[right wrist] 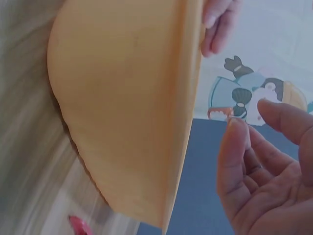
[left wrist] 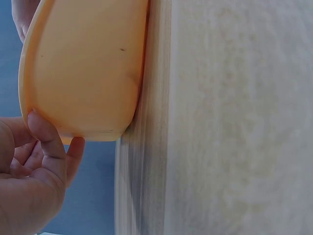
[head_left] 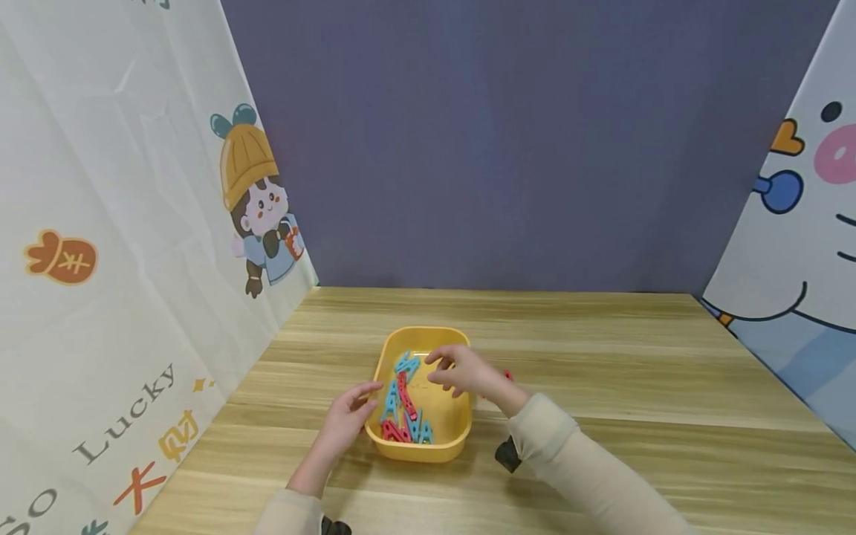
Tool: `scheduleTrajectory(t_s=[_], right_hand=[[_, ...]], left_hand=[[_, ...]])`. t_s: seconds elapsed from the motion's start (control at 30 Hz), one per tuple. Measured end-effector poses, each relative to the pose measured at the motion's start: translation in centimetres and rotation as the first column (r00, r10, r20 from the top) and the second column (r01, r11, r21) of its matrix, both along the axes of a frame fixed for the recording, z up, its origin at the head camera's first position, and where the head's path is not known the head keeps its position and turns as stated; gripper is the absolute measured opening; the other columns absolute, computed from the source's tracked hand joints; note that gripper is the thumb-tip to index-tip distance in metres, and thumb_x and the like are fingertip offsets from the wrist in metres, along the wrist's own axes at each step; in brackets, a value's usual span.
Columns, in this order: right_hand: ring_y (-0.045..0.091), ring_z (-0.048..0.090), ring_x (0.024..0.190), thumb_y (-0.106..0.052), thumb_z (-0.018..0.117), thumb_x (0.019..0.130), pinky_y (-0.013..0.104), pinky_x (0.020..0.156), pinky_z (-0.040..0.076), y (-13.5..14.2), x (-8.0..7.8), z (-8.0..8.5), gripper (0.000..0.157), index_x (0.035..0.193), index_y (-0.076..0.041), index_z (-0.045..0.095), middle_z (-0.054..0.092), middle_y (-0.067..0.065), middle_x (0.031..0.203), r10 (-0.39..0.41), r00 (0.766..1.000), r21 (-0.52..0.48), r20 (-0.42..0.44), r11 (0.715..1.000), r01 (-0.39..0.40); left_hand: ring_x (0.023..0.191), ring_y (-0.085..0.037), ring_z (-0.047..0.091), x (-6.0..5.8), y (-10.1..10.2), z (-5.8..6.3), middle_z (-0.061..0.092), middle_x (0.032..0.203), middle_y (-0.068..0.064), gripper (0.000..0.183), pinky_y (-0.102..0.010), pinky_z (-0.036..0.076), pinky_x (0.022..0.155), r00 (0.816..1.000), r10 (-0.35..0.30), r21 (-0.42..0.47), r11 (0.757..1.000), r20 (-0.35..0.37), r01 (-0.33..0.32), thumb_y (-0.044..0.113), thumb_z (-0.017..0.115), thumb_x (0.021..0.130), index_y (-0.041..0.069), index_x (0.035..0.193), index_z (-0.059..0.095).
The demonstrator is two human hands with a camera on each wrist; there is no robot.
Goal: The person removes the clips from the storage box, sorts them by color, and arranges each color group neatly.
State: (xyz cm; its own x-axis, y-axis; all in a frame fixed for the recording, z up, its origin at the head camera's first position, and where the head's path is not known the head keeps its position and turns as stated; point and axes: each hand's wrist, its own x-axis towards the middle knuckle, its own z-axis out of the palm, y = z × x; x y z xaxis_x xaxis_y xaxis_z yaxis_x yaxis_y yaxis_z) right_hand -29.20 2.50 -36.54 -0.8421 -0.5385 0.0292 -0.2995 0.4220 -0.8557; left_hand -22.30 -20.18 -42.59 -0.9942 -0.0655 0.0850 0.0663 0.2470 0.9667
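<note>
A yellow plastic basin (head_left: pixel 428 452) stands on the wooden table, with several blue clothespins (head_left: pixel 391 401) and red clothespins (head_left: pixel 405 394) lying mostly along its left side and near end. My left hand (head_left: pixel 351 416) is at the basin's left rim, its fingertips touching there; the left wrist view shows a fingertip against the outer wall. Above the right half of the basin hovers my right hand (head_left: pixel 461 369), fingers loosely bent. In the right wrist view a gap shows between its thumb and index finger, and nothing is held.
To the right of the basin a red clothespin (head_left: pixel 508 375) lies on the table (head_left: pixel 602 357), partly hidden behind my right wrist. A dark blue panel (head_left: pixel 508 148) rises at the back. Printed white sheets (head_left: pixel 134 186) hang at both sides.
</note>
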Motion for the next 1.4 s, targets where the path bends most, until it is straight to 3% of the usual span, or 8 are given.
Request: scheduleTrajectory(t_s=[0.43, 0.6, 0.73, 1.03, 1.4], right_hand=[[0.017, 0.057, 0.059, -0.008, 0.065, 0.084, 0.035, 0.048, 0.051, -1.9, 1.2, -1.2, 0.022, 0.105, -0.001, 0.062, 0.056, 0.004, 0.075, 0.086, 0.996, -0.011, 0.024, 0.996, -0.086], [0.026, 0.060, 0.063, -0.006, 0.065, 0.083, 0.039, 0.050, 0.052, -2.6, 1.5, -1.7, 0.025, 0.107, 0.003, 0.061, 0.058, 0.004, 0.075, 0.110, 0.993, -0.005, 0.035, 0.994, -0.110], [0.030, 0.061, 0.066, -0.004, 0.065, 0.082, 0.040, 0.050, 0.052, -3.3, 1.9, -2.2, 0.026, 0.107, 0.005, 0.060, 0.060, 0.006, 0.078, 0.130, 0.991, -0.002, 0.042, 0.992, -0.130], [0.016, 0.055, 0.054, -0.003, 0.066, 0.080, 0.030, 0.045, 0.050, -4.7, 2.5, -3.4, 0.027, 0.105, 0.004, 0.062, 0.059, 0.001, 0.074, 0.138, 0.989, 0.058, 0.062, 0.988, -0.141], [0.009, 0.056, 0.058, -0.006, 0.069, 0.080, 0.022, 0.051, 0.047, -5.8, 3.0, -4.4, 0.018, 0.097, -0.001, 0.068, 0.061, -0.004, 0.071, 0.164, 0.986, 0.154, 0.015, 0.974, -0.164]], left_hand=[[0.108, -0.038, 0.051, -0.1, 0.0, -0.1, 0.045, 0.131, -0.022, 0.029, -0.040, 0.052, 0.072, 1.000, -0.003, 0.017, 1.000, -0.010, 0.003, -0.001, 0.051, 0.090, 0.000, 0.119, 0.057], [0.112, -0.039, 0.048, 0.0, 0.0, -0.1, 0.044, 0.132, -0.022, 0.029, -0.039, 0.051, 0.073, 1.000, -0.010, 0.007, 1.000, -0.021, 0.010, -0.001, 0.051, 0.091, 0.001, 0.119, 0.058], [0.111, -0.037, 0.050, 0.0, -0.1, 0.0, 0.044, 0.133, -0.021, 0.029, -0.033, 0.051, 0.065, 1.000, -0.010, -0.011, 1.000, -0.018, 0.010, -0.001, 0.051, 0.091, 0.001, 0.119, 0.058], [0.110, -0.037, 0.050, -0.1, -0.1, 0.0, 0.044, 0.133, -0.021, 0.029, -0.030, 0.050, 0.063, 1.000, -0.013, -0.016, 1.000, -0.019, 0.013, -0.001, 0.052, 0.090, 0.001, 0.119, 0.058], [0.114, -0.040, 0.047, 0.1, 0.0, 0.1, 0.044, 0.132, -0.021, 0.028, -0.027, 0.048, 0.062, 0.999, -0.027, -0.032, 0.999, -0.038, 0.025, 0.000, 0.052, 0.091, -0.001, 0.119, 0.057]])
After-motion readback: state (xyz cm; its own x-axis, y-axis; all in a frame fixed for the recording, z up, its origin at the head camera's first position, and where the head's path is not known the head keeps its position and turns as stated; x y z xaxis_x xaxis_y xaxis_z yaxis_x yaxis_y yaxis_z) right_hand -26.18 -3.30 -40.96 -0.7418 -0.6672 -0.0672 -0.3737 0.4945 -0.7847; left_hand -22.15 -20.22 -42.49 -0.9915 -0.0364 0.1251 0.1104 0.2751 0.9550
